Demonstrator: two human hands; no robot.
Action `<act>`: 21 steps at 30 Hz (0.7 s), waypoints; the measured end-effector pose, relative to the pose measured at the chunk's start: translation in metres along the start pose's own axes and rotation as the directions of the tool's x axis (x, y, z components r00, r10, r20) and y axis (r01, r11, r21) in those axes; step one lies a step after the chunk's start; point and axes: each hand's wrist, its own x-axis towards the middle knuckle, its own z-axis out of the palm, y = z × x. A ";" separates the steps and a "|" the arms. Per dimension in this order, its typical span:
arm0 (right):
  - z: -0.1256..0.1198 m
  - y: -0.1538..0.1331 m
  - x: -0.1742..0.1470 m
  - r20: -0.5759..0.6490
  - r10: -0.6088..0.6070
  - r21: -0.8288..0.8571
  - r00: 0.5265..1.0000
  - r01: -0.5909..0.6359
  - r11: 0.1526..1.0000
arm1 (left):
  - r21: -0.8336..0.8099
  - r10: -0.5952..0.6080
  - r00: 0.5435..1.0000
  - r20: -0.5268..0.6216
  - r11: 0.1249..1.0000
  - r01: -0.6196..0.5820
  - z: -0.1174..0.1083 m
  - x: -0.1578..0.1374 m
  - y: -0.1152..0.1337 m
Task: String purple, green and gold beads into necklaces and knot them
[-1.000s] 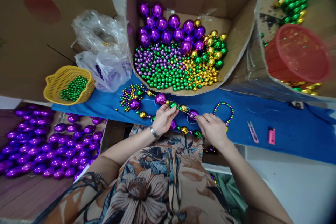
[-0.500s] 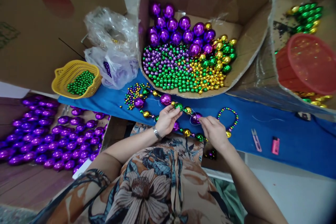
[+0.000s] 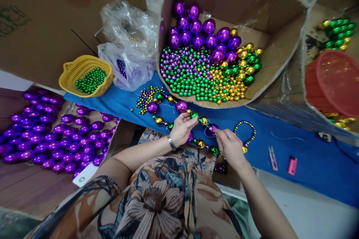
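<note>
A bead necklace (image 3: 200,144) of purple, green and gold balls lies in a loop on the blue cloth, close against my body. My left hand (image 3: 181,128) pinches it beside a shiny green ball (image 3: 194,115). To the right, my right hand (image 3: 229,145) is closed by a purple ball (image 3: 212,130), its fingertips drawn together on a thin pale thread (image 3: 206,127) that curls over the beads. A small bead ring (image 3: 245,133) in purple, green and gold rests just beyond my right hand. Loose small beads (image 3: 146,99) are heaped at the necklace's left end.
Behind my hands stands a cardboard box (image 3: 276,44) with sorted purple, green and gold beads. A yellow basket (image 3: 66,80) and plastic bags (image 3: 131,63) sit left. Thread snips (image 3: 272,158) and a pink lighter (image 3: 292,165) lie right. Purple beads (image 3: 50,130) fill a lower box.
The camera view has shifted a little, so the boxes appear farther right. Both hands keep nearly the same hold on the necklace and thread.
</note>
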 end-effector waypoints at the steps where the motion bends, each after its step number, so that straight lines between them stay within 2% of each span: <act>1: -0.001 0.000 0.000 0.004 -0.002 0.009 1.000 0.002 1.000 | -0.002 0.000 1.000 0.002 1.000 0.000 0.000 0.000 0.000; 14: 0.001 0.002 0.001 0.030 0.007 0.046 1.000 -0.008 0.999 | -0.018 0.003 1.000 0.007 1.000 -0.003 -0.002 0.001 -0.001; 21: 0.008 0.007 0.004 0.052 0.051 0.225 0.997 -0.062 0.972 | -0.031 -0.020 0.999 0.032 0.999 0.021 -0.001 0.003 0.000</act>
